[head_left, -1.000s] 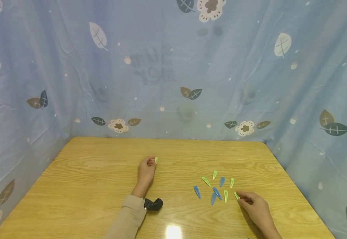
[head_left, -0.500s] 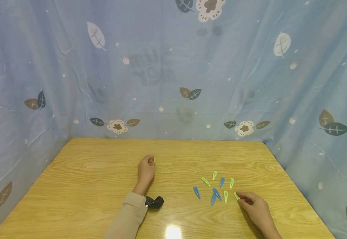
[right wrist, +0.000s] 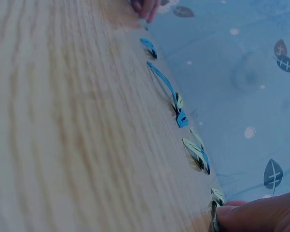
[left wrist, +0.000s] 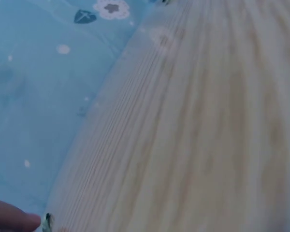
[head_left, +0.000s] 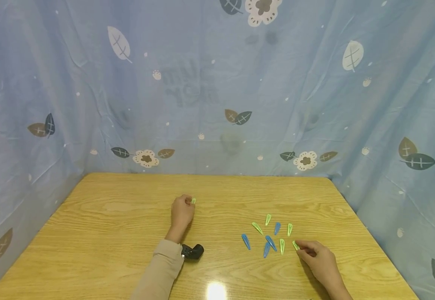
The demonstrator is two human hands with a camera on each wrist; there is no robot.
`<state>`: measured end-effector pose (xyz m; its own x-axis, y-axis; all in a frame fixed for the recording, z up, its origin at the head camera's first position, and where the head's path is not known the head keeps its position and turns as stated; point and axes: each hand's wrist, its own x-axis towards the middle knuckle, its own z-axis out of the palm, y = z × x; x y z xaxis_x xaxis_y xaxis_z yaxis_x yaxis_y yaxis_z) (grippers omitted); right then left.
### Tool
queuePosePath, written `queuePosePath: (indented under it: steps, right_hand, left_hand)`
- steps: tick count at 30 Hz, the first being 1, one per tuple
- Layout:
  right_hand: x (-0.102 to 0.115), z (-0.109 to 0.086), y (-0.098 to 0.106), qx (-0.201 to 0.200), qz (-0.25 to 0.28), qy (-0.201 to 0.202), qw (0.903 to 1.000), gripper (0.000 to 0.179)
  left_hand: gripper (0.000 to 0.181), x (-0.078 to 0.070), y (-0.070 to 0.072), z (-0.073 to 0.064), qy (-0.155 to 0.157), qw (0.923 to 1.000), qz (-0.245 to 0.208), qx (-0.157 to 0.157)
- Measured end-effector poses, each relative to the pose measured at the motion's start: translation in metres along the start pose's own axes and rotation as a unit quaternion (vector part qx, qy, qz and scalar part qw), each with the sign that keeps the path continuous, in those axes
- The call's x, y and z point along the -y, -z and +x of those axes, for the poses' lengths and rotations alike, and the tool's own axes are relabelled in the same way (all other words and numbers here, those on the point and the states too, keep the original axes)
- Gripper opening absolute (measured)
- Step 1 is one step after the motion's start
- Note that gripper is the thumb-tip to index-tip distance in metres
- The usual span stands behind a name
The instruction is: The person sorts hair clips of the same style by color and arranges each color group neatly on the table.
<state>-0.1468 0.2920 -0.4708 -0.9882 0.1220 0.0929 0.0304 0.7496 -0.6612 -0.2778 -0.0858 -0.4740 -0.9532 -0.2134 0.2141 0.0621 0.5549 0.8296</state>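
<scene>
My left hand (head_left: 182,212) is over the middle-left of the table, pinching a light green snap hair clip (head_left: 193,201) at its fingertips. In the left wrist view, only a finger (left wrist: 14,217) and a bit of that clip show in the lower corner. At the right, my right hand (head_left: 320,260) pinches another green hair clip (head_left: 295,245) between thumb and finger, low at the tabletop. Left of that hand lie several loose clips, among them a green clip (head_left: 282,246), a green clip (head_left: 290,229) and a blue clip (head_left: 245,241). Two blue clips (head_left: 271,242) touch or overlap.
The wooden table (head_left: 127,233) is bordered by a blue patterned curtain (head_left: 202,83) at the back and both sides. A black device (head_left: 192,252) is worn at the left wrist, beside the beige sleeve (head_left: 161,266). Light glares near the table's front.
The green clip in my left hand looked thin half a second ago and now shows more of its face. My right hand and the loose clips stay practically still.
</scene>
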Motion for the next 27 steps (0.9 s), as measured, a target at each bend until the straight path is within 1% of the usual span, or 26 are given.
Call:
queuePosePath:
  steps: [3,7,13,17,22,27]
  right_hand:
    - [0.000,0.000,0.000,0.000,0.001,-0.001,1.0000,0.027]
    - [-0.001,0.000,0.000,-0.002,0.003,0.004,1.0000,0.027]
    - [-0.001,0.000,0.000,-0.004,0.002,0.002,1.0000,0.026]
    - [0.000,0.002,-0.001,-0.003,0.001,0.001,1.0000,0.026]
    - [0.002,0.003,0.000,0.004,0.003,-0.004,1.0000,0.026]
    - [0.003,0.002,0.003,0.019,-0.001,-0.013,0.9997,0.027]
  left_hand:
    - [0.019,0.003,0.002,0.003,-0.001,1.0000,-0.008,0.006]
    - [0.017,0.009,0.006,0.007,-0.016,0.9996,-0.012,0.019]
    - [0.019,0.018,0.013,0.012,-0.036,0.9971,-0.011,0.066]
    - [0.021,0.023,0.017,0.016,-0.039,0.9947,-0.013,0.094]
    - [0.019,0.026,0.019,0.018,-0.038,0.9937,-0.006,0.105]
    - [0.018,0.025,0.017,0.017,-0.042,0.9927,-0.010,0.113]
